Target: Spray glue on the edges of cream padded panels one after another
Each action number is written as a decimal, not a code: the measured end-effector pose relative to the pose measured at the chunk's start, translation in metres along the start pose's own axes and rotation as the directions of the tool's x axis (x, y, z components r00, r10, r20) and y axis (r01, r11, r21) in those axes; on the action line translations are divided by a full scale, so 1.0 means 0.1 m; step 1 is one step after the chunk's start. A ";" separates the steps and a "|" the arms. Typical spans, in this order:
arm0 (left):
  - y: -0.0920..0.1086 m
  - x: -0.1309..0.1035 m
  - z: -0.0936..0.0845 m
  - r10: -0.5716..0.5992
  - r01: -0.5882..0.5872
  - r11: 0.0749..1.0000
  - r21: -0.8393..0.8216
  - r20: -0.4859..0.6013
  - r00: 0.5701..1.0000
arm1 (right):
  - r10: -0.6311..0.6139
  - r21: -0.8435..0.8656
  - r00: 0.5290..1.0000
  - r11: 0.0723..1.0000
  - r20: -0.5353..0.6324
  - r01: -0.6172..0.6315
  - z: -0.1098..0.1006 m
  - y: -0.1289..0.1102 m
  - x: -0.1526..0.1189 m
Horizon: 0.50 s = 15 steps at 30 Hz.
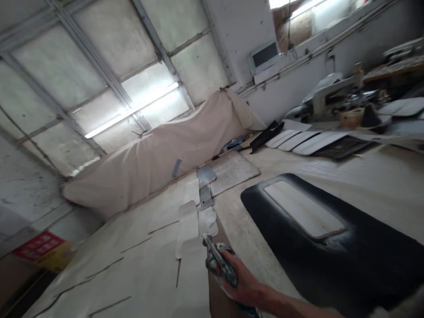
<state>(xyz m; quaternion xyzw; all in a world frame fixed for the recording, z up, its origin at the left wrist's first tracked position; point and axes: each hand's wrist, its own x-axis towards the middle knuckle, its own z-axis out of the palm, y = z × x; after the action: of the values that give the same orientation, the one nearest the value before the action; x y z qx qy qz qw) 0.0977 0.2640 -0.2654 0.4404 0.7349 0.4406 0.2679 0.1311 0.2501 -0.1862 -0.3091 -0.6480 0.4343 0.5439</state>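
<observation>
My right hand [244, 282] reaches in from the lower right, its fingers wrapped round a metal spray gun [220, 260]. The gun's nozzle points away from me, over the edge of the pale sheet pieces [194, 274] on the table. These off-white pieces overlap in rows to the left of the gun. Just beyond the nozzle are a small light piece [207, 220] and grey pieces [206, 197]. My left hand does not show. A pale blur in the bottom right corner cannot be made out.
Right of my hand lies a black panel [298, 265] with a whitish board [304, 207] on it. Farther back are a flat board [235, 170], white strips [308, 139] and a sewing machine [331, 92]. A beige cloth [159, 154] hangs along the window side.
</observation>
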 end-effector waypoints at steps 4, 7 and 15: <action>0.13 -0.06 0.17 -0.005 0.006 1.000 0.015 -0.070 0.998 | 0.042 0.089 0.999 0.995 -0.004 -0.042 -0.61 -0.54 -0.03; 0.06 -0.24 0.14 0.025 -0.025 1.000 -0.006 -0.041 0.999 | 0.033 0.078 0.999 0.996 0.024 -0.035 -1.25 -0.91 -0.25; 0.37 -0.60 0.79 0.407 -0.414 0.907 -0.076 0.413 0.815 | 0.272 -0.052 0.821 0.938 -0.501 -0.343 -2.36 -1.01 -1.19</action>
<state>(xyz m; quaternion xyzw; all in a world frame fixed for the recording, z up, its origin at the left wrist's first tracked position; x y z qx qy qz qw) 0.2027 0.2522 -0.2689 0.6749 0.5516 0.3763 0.3142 0.3942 0.1562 -0.1401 -0.5462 -0.4605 0.3780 0.5888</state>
